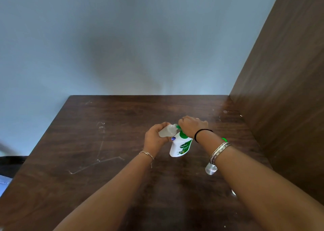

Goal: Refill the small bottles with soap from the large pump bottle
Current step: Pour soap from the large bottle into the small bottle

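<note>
A large white pump bottle (180,147) with a green label and green pump stands on the brown table (105,134), right of centre. My right hand (192,125) lies over its pump head with the fingers curled down on it. My left hand (155,138) grips a small translucent bottle (167,130), tilted so its open mouth meets the green nozzle. A second small clear bottle (211,169) stands behind my right forearm, partly hidden. Something green (224,139) peeks out above the bangles on that arm.
A dark wooden panel (284,90) rises along the table's right side, and a pale blue wall (122,47) stands behind it. White scratch marks (100,143) run across the left part of the tabletop. The table's left edge drops off diagonally.
</note>
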{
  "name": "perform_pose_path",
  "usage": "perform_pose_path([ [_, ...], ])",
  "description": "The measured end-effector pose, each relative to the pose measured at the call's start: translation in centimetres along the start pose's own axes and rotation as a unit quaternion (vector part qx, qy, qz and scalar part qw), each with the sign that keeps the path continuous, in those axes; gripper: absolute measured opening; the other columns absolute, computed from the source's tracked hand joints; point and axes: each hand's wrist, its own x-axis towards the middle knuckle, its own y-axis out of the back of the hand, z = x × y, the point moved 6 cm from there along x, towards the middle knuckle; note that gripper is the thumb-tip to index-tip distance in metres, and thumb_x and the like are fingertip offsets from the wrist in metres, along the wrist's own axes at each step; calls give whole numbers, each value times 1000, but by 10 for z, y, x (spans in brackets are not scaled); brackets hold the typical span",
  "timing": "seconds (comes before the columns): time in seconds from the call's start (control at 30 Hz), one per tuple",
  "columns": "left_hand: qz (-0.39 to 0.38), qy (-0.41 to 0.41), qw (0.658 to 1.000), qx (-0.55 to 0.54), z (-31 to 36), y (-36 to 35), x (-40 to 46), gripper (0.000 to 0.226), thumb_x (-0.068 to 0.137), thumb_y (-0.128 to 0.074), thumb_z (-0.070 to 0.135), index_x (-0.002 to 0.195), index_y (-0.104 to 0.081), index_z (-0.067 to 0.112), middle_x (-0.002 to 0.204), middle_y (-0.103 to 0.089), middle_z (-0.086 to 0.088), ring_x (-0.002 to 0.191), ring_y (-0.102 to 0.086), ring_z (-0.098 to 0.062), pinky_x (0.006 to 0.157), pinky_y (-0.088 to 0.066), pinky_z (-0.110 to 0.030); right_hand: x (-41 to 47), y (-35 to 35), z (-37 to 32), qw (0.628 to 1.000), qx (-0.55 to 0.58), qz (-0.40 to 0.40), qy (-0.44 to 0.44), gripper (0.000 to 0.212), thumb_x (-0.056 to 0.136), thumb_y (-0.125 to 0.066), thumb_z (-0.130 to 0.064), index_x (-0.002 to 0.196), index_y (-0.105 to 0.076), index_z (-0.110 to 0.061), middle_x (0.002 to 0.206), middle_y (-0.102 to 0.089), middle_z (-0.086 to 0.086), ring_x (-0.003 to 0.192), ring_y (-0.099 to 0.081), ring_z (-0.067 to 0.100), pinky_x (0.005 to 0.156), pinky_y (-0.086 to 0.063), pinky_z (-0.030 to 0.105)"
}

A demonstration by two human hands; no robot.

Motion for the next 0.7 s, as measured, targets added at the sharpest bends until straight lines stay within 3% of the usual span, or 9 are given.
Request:
perform_pose_path([
  [0.17, 0, 5, 1000, 5, 0, 2, -1, 48, 66, -78, 8, 111, -63, 12, 109, -65, -5, 96, -57, -13, 86, -47, -24, 0, 5, 0, 1000, -2, 12, 4, 34, 93, -28, -25, 106, -58, -17, 115, -58, 5, 105, -54, 26, 84, -32, 40],
  [0.4, 2, 1, 1000, 14, 3, 2, 2, 46, 67, -77, 7, 110, -64, 13, 108, -65, -3, 93, -56, -9, 71, -40, -7, -4, 4, 0, 1000, 10, 13, -5, 34, 93, -28, -24, 108, -57, -17, 118, -58, 5, 108, -53, 27, 89, -34, 41],
  [0.57, -5, 7, 1000, 20, 0, -2, 0, 46, 68, -77, 10, 112, -62, 13, 111, -65, -6, 95, -57, -12, 82, -43, -19, -5, 2, -1, 1000, 9, 8, -8, 35, 94, -27, -25, 110, -56, -16, 118, -58, 6, 109, -54, 27, 91, -34, 42],
  [0.7, 0, 8, 1000, 10, 2, 0, -1, 46, 67, -77, 7, 111, -63, 12, 110, -65, -5, 93, -56, -10, 72, -41, -7, -5, 6, -2, 1000, 2, 8, -1, 33, 94, -27, -26, 106, -56, -16, 114, -59, 6, 104, -55, 26, 90, -35, 42],
])
